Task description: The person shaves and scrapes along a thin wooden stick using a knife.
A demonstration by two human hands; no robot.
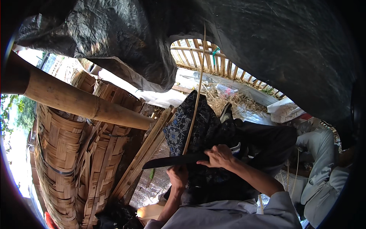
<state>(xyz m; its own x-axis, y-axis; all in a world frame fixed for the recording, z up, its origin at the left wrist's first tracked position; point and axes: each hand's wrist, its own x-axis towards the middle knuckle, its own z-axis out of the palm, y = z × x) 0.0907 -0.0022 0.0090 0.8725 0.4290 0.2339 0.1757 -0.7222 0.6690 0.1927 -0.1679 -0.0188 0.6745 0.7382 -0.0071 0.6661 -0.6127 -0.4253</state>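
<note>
My right hand (219,156) is closed round the handle end of a dark machete (171,161). Its long blade points left across my lap. Just below the blade, my left hand (178,176) is closed on the lower end of a thin bamboo strip (197,101). The strip rises from the blade, bending slightly, up past the opening in the dark sheeting. Where the strip meets the blade, the blade covers it. A dark blue patterned cloth (190,118) lies over my leg behind the strip.
Tall woven bamboo baskets (61,152) stand at my left, beside split bamboo slats (146,152). A thick bamboo pole (87,108) crosses above them. Black plastic sheeting (282,49) hangs low overhead. A person in pale trousers (320,156) sits at the right. Ahead is a bamboo fence (190,53).
</note>
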